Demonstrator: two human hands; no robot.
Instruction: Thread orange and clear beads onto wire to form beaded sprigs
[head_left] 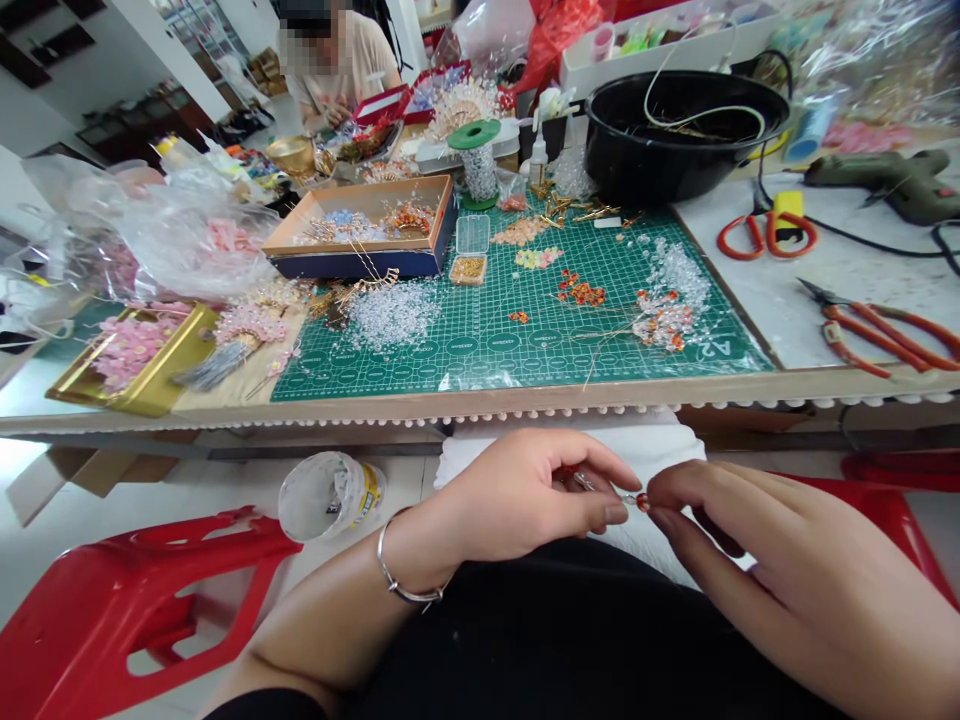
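— Cluttered craft room, isn't it? Beyond both hands the counter (525, 398) carries a green mat (480, 335) strewn with clear beads (394, 315), orange bead clusters (579, 292) and a shallow box (360, 230). Another person (337, 60) sits working at the far end.

— And the hands themselves?

— Both sit low over the lap, nearer the camera than the counter edge. The left hand (525, 495) is curled nearly closed, thumb and forefinger pinching a thin wire (600, 487). The right hand (787, 560) meets it fingertip to fingertip, its thumb and forefinger closed on a tiny red bead (643, 500) sitting at the wire's end.

— So where exactly is the bead?

— Right between the two sets of fingertips, just right of the left thumb. Whether it is already on the wire I cannot tell; it is too small.

— How would you handle that well?

— I'd judge a short grip matters: hold the wire close to its tip so it doesn't flex, keep the wrists resting on the lap for steadiness, and move the bead rather than the wire. A loose pinch could drop it to the floor beside the red stool (142, 600).

— Anything else close by?

— A plastic cup (330, 495) lies left of the left hand, and pliers (885, 335) rest on the counter beyond the right one.
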